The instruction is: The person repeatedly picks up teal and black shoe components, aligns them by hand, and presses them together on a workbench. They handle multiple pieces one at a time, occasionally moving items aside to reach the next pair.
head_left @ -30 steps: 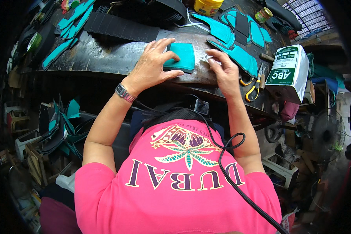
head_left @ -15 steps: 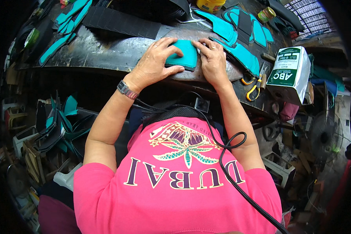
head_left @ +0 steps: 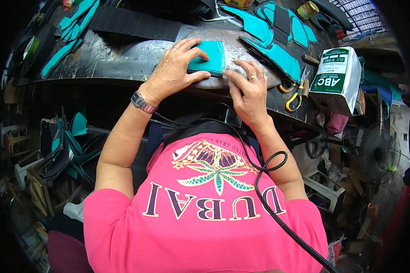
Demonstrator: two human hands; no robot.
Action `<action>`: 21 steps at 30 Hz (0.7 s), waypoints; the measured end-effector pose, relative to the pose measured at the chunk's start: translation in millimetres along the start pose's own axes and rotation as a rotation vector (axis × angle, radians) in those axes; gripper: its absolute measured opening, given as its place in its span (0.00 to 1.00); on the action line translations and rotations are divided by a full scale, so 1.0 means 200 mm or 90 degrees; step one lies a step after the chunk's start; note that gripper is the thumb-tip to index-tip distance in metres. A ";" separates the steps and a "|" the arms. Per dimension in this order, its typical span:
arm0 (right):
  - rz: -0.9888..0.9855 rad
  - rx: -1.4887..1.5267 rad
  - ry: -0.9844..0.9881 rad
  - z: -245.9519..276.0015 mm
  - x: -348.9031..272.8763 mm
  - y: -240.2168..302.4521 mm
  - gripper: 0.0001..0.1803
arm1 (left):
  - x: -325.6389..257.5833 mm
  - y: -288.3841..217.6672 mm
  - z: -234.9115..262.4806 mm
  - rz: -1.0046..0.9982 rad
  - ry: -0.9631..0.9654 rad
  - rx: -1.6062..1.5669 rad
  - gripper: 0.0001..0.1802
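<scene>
A teal piece [head_left: 212, 55] of sheet material with a dark layer under its near edge lies on the worn, rounded work surface [head_left: 255, 54] at the bench's front. My left hand [head_left: 175, 66] holds it from the left, the index finger bent onto its top and the thumb along the near edge. At its near right corner is my right hand [head_left: 248, 86], fingers loosely bent and apart, the fingertips blurred. Whether those fingertips touch the edge I cannot tell. Nothing shows in the right hand.
Teal cut pieces lie beyond my right hand [head_left: 282, 61] and at the far left [head_left: 61, 57]. Yellow-handled scissors [head_left: 294, 101] and a green-and-white can [head_left: 337, 75] are on the right. A black strip [head_left: 136, 25] lies behind. A black cable [head_left: 271, 204] crosses my shirt.
My right hand has come off the piece's far right corner and moved nearer to me, down to the near right corner. The left hand still holds the piece.
</scene>
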State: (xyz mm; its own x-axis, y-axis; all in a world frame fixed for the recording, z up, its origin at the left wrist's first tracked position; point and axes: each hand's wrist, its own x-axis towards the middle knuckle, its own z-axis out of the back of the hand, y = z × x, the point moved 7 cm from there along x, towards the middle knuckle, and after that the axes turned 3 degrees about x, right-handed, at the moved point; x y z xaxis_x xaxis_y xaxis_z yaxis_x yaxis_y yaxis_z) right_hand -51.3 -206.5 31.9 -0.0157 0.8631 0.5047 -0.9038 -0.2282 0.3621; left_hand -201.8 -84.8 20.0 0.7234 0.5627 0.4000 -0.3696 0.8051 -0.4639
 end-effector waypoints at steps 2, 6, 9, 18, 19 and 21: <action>-0.027 0.032 0.024 -0.04 0.05 -0.04 0.23 | 0.00 0.00 0.00 0.001 0.003 0.014 0.22; -0.071 -0.102 0.148 -0.19 0.11 -0.10 0.33 | -0.01 0.00 -0.01 0.000 -0.002 0.028 0.22; -0.104 -0.052 0.145 -0.26 0.17 -0.14 0.36 | -0.01 0.00 0.00 -0.006 -0.012 0.024 0.23; -0.112 -0.046 0.161 -0.24 0.14 -0.12 0.37 | -0.01 0.00 -0.01 0.016 0.011 0.036 0.22; -0.097 -0.059 0.156 -0.21 0.11 -0.09 0.37 | -0.01 -0.01 0.00 0.011 0.004 0.035 0.22; -0.073 -0.073 0.155 -0.18 0.04 -0.04 0.37 | -0.01 -0.01 0.00 0.015 0.005 0.037 0.22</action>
State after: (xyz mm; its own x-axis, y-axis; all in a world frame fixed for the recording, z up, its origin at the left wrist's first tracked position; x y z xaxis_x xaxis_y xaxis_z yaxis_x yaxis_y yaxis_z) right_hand -60.5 -182.0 5.0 -0.0003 0.9664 0.2571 -0.9477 -0.0823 0.3083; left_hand -202.8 -87.5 20.8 0.7187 0.5806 0.3827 -0.4202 0.8010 -0.4264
